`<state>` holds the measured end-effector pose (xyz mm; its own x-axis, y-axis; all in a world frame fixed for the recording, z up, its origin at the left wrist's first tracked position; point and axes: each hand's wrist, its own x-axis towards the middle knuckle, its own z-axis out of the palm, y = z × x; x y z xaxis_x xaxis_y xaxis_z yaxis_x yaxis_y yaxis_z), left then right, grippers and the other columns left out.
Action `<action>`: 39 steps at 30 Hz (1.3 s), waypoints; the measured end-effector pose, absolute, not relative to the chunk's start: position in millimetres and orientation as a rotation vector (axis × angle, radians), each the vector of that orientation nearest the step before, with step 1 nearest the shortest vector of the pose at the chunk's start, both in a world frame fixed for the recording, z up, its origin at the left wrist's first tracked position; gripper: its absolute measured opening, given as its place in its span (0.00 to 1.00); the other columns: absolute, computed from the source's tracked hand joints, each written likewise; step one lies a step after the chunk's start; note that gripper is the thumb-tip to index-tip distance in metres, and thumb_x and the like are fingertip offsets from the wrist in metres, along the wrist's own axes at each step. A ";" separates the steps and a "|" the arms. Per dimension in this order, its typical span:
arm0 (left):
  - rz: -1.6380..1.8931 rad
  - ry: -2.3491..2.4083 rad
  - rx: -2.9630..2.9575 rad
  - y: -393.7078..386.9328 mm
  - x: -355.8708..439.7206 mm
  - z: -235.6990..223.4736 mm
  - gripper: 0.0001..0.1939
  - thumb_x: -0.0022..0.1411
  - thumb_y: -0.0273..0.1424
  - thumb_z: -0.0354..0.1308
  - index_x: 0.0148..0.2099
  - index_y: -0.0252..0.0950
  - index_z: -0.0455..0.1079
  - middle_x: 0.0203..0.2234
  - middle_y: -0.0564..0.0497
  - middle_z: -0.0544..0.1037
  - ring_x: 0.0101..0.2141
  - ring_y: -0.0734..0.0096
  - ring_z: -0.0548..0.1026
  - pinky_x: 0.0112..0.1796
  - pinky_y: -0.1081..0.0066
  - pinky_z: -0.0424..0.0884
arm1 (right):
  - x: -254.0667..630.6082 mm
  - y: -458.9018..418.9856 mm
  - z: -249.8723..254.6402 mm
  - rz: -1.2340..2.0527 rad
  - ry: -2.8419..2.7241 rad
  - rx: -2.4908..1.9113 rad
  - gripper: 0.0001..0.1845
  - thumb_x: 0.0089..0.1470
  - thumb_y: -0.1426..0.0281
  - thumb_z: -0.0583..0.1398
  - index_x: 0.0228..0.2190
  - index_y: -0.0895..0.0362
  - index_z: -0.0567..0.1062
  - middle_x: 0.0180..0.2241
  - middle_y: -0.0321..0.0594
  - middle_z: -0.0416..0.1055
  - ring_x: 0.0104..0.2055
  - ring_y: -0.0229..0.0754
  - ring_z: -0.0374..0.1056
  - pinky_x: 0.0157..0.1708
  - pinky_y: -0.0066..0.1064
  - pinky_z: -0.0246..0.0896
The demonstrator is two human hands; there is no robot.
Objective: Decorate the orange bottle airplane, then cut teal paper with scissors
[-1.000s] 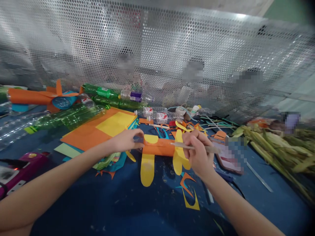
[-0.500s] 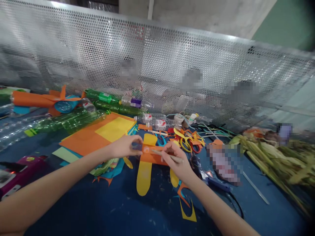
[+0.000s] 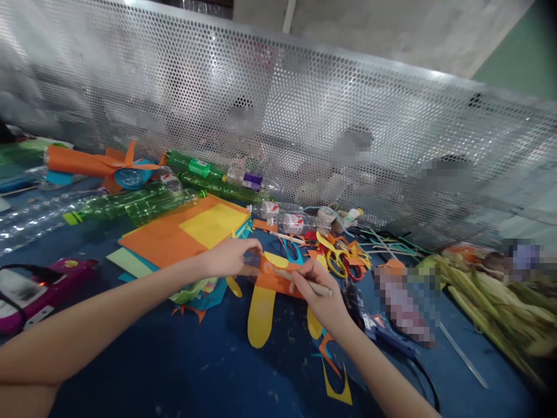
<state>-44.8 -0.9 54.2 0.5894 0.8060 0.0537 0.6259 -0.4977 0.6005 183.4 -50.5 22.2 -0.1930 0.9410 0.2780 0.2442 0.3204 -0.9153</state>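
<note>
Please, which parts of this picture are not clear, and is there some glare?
Head view: bright glints cross the perforated silver metal screen; shapes behind it look hazy; square pixel blocks hide the pinkish flat object; upper right corner is dark; soft shadow under the hands.

The paper tube (image 3: 278, 283) is right of the paper stack (image 3: 163, 237), bottles (image 3: 243, 190) behind both, husks (image 3: 491, 296) well to the right.

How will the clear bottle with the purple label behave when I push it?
The clear bottle is probably light, as no liquid shows inside. It lies on its side, so it would tend to roll, though the green bottle in front may stop it.
</note>
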 end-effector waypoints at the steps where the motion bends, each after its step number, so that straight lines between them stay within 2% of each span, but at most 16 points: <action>1: 0.447 1.134 2.288 -1.3 -44.8 54.5 0.19 0.52 0.40 0.59 0.44 0.37 0.65 0.41 0.47 0.73 0.39 0.64 0.71 0.39 0.67 0.63 | 183.5 -50.3 21.5 0.943 -1.658 -1.081 0.12 0.57 0.64 0.57 0.26 0.53 0.60 0.20 0.32 0.68 0.22 0.36 0.64 0.26 0.29 0.58; 17: 0.468 1.112 2.212 3.3 -47.0 46.9 0.20 0.51 0.42 0.59 0.44 0.38 0.64 0.43 0.50 0.73 0.39 0.64 0.72 0.37 0.69 0.64 | 186.3 -49.7 17.8 0.874 -1.720 -1.099 0.11 0.57 0.64 0.56 0.26 0.53 0.60 0.20 0.32 0.69 0.22 0.36 0.65 0.25 0.28 0.58; 23: 0.457 1.120 2.267 2.5 -44.7 50.3 0.19 0.52 0.40 0.60 0.44 0.37 0.65 0.42 0.48 0.73 0.40 0.63 0.71 0.38 0.68 0.63 | 184.9 -50.5 19.2 0.825 -1.739 -1.097 0.11 0.56 0.66 0.57 0.25 0.53 0.61 0.20 0.33 0.69 0.22 0.36 0.65 0.25 0.28 0.59; 30: 0.427 1.127 2.287 6.1 -46.1 47.2 0.19 0.52 0.40 0.60 0.44 0.38 0.64 0.40 0.50 0.73 0.35 0.66 0.71 0.34 0.70 0.63 | 185.4 -51.5 15.3 0.825 -1.692 -1.093 0.09 0.56 0.68 0.57 0.26 0.53 0.61 0.19 0.31 0.69 0.22 0.36 0.67 0.24 0.27 0.60; 36: 0.336 1.089 2.407 7.7 -40.0 58.4 0.15 0.50 0.37 0.62 0.38 0.38 0.63 0.33 0.52 0.74 0.34 0.65 0.71 0.31 0.70 0.61 | 181.2 -61.7 11.4 0.484 -1.785 -1.090 0.06 0.56 0.70 0.57 0.27 0.54 0.65 0.23 0.35 0.68 0.26 0.40 0.66 0.28 0.32 0.61; 39: 0.185 1.061 2.494 14.8 -33.2 68.6 0.18 0.46 0.37 0.65 0.37 0.37 0.63 0.34 0.50 0.73 0.35 0.62 0.72 0.29 0.71 0.61 | 180.1 -64.2 6.2 0.333 -1.839 -1.089 0.04 0.55 0.70 0.56 0.28 0.53 0.67 0.25 0.37 0.68 0.28 0.42 0.66 0.30 0.34 0.61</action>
<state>-33.2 14.8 68.6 0.6997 0.7133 -0.0413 0.6569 -0.6195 0.4298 180.1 -64.2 6.2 -0.1631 0.7947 0.5846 0.5389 0.5681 -0.6219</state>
